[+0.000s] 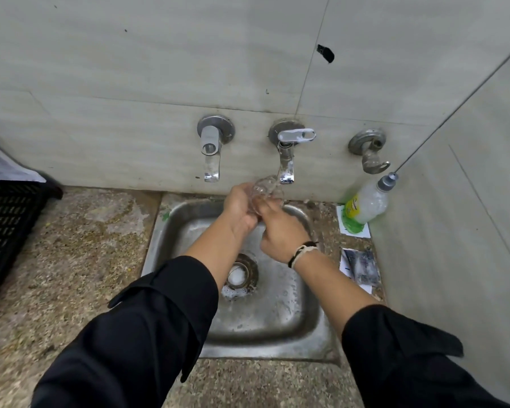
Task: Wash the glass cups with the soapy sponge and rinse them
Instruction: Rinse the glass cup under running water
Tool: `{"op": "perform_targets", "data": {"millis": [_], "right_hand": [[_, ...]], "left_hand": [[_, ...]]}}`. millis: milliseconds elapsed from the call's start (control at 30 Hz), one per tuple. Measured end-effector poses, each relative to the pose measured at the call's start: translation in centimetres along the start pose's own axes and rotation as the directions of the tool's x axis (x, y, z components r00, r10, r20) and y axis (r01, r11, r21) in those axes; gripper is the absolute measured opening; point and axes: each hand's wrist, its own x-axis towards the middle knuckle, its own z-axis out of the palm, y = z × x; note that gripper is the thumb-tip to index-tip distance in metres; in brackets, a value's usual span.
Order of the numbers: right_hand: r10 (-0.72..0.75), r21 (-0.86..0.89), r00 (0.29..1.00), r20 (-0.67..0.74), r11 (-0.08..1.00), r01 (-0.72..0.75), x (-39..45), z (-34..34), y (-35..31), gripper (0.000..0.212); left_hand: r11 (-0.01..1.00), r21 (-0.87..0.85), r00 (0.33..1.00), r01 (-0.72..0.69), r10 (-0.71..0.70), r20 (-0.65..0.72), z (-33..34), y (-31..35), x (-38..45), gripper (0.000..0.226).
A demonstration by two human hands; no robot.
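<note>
A person holds a clear glass cup [265, 188] w/ both hands over a steel sink [301, 325], right under the spout of the middle tap [286, 169]. The left hand [240, 206] curls round the cup's left side, fingers wrapped on the glass; the right hand [280, 234] grips it from the right and below, fingers curled up against the wall of the cup. The cup lies tilted, mouth turned toward the tap. Whether water is running can't be told from this view.

Both arms wear black sleeves pushed back from the wrists; a black-and-white wristband [302, 251] sits on the right wrist. Foam lies in and around the drain [242, 273] at the sink's centre, btwn the two forearms.

On the tiled wall [159, 69], three fittings in a row: a left tap [211, 151], the middle tap w/ its lever handle turned to the right, and a bare pipe fitting [368, 151] at right. A dish-soap bottle [368, 200] w/ grey cap leans in the corner to the right of the sink, resting on a white paper smeared green. A small dark sachet [359, 266] lies nearer, on the counter [71, 245] beside the sink's right rim. At far left, a black plastic crate [9, 225] sits on the speckled stone counter, well apart from the sink.
</note>
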Motion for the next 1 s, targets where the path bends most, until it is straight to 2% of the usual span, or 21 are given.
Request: {"op": "perform_targets", "data": {"millis": [67,167,200,300,367,433,500,567,667,767,867,933,1000], "right_hand": [[-0.039,0.019,0.995,0.086,0.999,0.038,-0.2,-0.8,0.3,0.073],[-0.005,-0.198,0.993,0.119,0.980,0.029,-0.2,-2.2,1.7,0.076],[0.029,-0.195,0.993,0.117,0.981,-0.006,0.0,-2.2,1.4,0.075],[0.081,0.003,0.991,0.109,0.997,-0.082,-0.7,-1.5,-0.1,0.071],[0.064,-0.051,0.992,0.110,0.997,-0.058,-1.3,-2.2,0.4,0.076],[0.076,-0.116,0.993,0.092,0.991,-0.065,-0.8,-2.9,0.7,0.073],[0.100,-0.067,0.990,0.098,0.993,-0.094,-0.4,-2.9,-0.2,0.067],[0.067,-0.028,0.989,0.129,0.998,-0.064,-0.7,-3.0,-0.6,0.071],[0.054,-0.144,0.991,0.124,0.989,-0.036,-0.4,-4.1,0.1,0.071],[0.100,-0.058,0.983,0.151,0.994,-0.092,0.3,-3.8,-1.3,0.064],[0.059,-0.067,0.981,0.183,0.997,-0.048,-0.5,-4.3,-1.0,0.076],[0.095,-0.153,0.980,0.177,0.986,-0.068,0.2,-4.5,-0.7,0.068],[0.105,-0.087,0.979,0.175,0.992,-0.091,0.8,-3.9,-1.8,0.063]], "left_hand": [[1.000,-0.013,1.000,-0.014,0.014,-0.012,-0.5,-0.2,0.6,0.038],[0.999,-0.037,0.999,-0.005,0.003,-0.035,-0.8,-1.1,0.7,0.041],[0.999,-0.049,0.999,-0.006,0.004,-0.037,-0.3,-1.4,0.7,0.041],[0.999,-0.018,0.999,-0.035,0.035,-0.016,0.6,-1.3,1.1,0.038],[0.997,0.026,0.996,-0.067,0.068,-0.058,0.1,-0.8,1.3,0.036],[0.996,0.053,0.996,-0.068,0.071,-0.059,0.3,-0.9,1.1,0.029],[0.998,0.046,0.999,-0.049,0.050,-0.021,1.0,-1.0,0.8,0.027],[0.997,0.046,0.998,-0.064,0.065,-0.021,0.9,-0.5,0.7,0.034],[0.998,0.031,0.998,-0.061,0.062,-0.029,0.5,-0.7,0.9,0.036],[0.996,0.037,0.996,-0.087,0.088,-0.025,1.3,-1.0,0.5,0.040],[0.992,-0.038,0.992,-0.120,0.119,-0.027,0.2,-0.3,0.9,0.036],[0.994,-0.007,0.994,-0.105,0.104,-0.038,-0.1,-1.1,0.8,0.036],[0.996,0.016,0.996,-0.085,0.085,-0.004,0.6,-1.5,0.4,0.044]]}}
